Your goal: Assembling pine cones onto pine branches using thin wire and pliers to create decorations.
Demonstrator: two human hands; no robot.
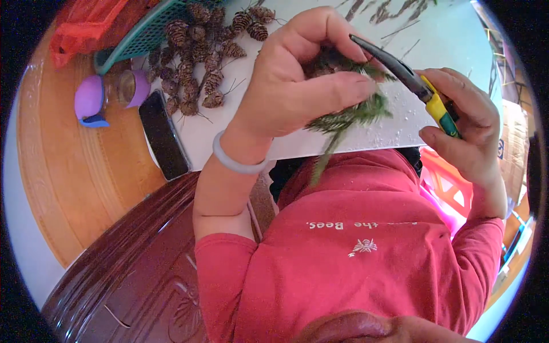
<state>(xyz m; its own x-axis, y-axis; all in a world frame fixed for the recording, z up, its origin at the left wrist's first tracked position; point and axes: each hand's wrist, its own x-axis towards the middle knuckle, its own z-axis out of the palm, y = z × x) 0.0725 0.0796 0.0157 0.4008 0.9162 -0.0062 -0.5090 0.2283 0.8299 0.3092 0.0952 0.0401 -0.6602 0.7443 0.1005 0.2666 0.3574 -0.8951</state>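
Observation:
My left hand [297, 86], with a pale band on its wrist, is closed around a green evergreen sprig [363, 111]. Its needles spread out past the thumb, and one strand hangs over the table's near edge. Something brown, partly hidden between the fingers, looks like a pine cone. Wrapped in my right hand [469, 117] are pliers [409, 74] with dark jaws and yellow-and-green handles. Their jaws reach across to the fingertips of my left hand, above the sprig. Whether the tips touch anything I cannot make out.
Many pine cones [197, 54] with thin wires lie piled at the far left of the white table [229, 131]. Beside them are a teal basket [134, 40], a red crate [86, 31], a dark phone [163, 134] and a purple-ended container [90, 97]. Dark twigs lie farther back.

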